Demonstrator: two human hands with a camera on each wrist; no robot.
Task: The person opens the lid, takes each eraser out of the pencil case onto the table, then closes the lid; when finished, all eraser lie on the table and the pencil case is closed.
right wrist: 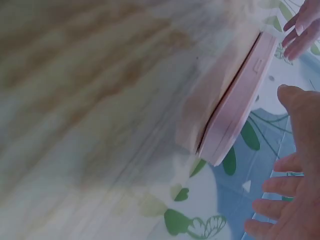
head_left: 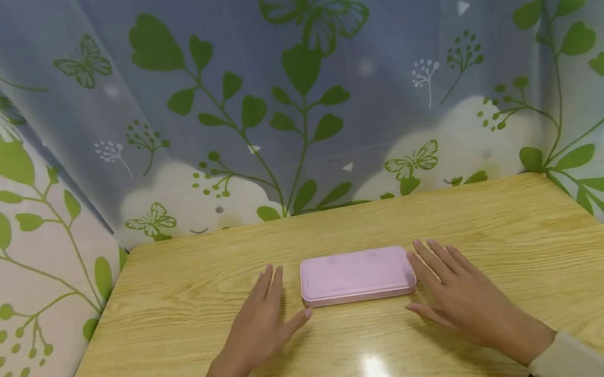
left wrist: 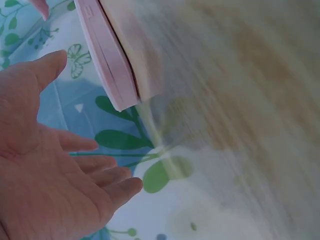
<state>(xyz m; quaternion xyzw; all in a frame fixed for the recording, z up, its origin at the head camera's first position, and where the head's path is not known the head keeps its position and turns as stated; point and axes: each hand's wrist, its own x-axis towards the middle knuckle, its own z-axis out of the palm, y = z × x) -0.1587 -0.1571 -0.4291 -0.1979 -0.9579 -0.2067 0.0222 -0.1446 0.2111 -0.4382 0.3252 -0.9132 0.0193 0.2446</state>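
A flat pink case (head_left: 357,274) with rounded corners lies closed on the wooden table. To its left is my left hand (head_left: 258,327), fingers extended and thumb pointing at the case's near left corner. My right hand (head_left: 462,295) is at the other end, its fingers straight and close beside the case's right edge; whether they touch it I cannot tell. The left wrist view shows the pink case (left wrist: 112,60) apart from the left palm, which holds nothing. From the right wrist, a small latch-like mark shows on the side of the case (right wrist: 237,100).
The wooden table (head_left: 202,260) has a light grain and a bright glare spot near its front. Behind it hangs a blue-grey curtain (head_left: 379,74) with green leaves and butterflies. Similar patterned cloth (head_left: 16,254) encloses the left side, and more cloth the right.
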